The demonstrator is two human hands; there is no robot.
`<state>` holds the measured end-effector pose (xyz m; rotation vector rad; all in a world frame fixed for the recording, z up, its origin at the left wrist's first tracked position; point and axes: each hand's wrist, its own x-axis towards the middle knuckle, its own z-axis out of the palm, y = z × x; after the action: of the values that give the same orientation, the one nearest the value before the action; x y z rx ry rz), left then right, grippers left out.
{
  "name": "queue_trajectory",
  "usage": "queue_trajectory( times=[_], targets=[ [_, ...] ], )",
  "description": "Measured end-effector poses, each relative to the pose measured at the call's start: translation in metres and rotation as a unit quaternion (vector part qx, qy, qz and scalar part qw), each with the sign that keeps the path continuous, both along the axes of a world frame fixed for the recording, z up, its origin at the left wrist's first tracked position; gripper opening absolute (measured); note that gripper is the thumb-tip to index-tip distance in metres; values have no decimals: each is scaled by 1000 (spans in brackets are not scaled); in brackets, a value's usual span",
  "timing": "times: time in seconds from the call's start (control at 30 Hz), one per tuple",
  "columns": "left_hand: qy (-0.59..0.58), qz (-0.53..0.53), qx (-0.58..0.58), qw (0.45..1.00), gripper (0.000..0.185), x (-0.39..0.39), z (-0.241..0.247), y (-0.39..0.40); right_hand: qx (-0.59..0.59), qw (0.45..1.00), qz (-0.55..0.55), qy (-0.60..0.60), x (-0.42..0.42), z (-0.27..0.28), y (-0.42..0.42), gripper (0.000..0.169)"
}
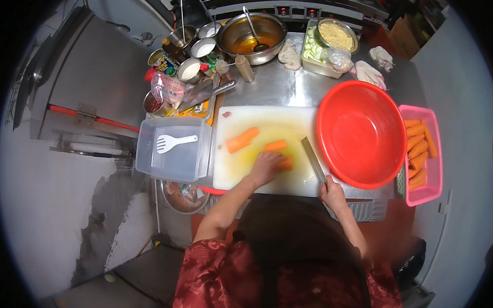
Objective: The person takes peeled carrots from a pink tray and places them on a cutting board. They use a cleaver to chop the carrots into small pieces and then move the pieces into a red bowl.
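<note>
On the white cutting board (231, 171), my left hand (267, 168) has its fingers over a cut carrot piece (286, 164), partly covering it. Just above those fingers lies another carrot piece (275, 145). Peeled carrot lengths (242, 140) rest together at the board's left. My right hand (333, 193) grips the handle of a cleaver (313, 160) at the board's right side. Its blade is seen nearly edge-on, pointing away from me and apart from the carrot. A yellow-orange stain spreads across the middle of the board.
Right of the board is a red plastic colander (359, 129), then a pink basket (434, 155) with several carrots (417, 150). A plastic tub (173, 166) holding a white slotted spatula (175, 142) stands left. Behind are a steel bowl (279, 53) of oily liquid and squeeze bottles (244, 68).
</note>
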<state>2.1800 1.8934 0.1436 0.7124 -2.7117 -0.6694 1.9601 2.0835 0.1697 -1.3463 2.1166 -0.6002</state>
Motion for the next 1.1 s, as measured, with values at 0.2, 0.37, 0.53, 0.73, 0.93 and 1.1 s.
queue_trajectory(
  times=[0.2,0.37,0.53,0.73,0.93,1.1],
  targets=[
    [-33,-43,-20,998,37,-2,2,-10,-4,1000,3,-8,6,9,-1,27],
    [-40,-49,100,993,36,-10,26,-17,1,1000,-11,-27,12,8,7,27],
    [125,117,-18,985,32,-9,3,-31,26,994,-65,-89,16,2,12,29],
    [59,65,12,996,28,-10,-12,-61,36,994,-74,-78,23,-4,13,30],
    [58,42,32,997,33,-9,-10,-73,39,996,-66,-35,29,8,10,31],
    [64,48,80,994,31,-11,-13,-75,36,997,-63,-7,36,17,7,30]
  ],
)
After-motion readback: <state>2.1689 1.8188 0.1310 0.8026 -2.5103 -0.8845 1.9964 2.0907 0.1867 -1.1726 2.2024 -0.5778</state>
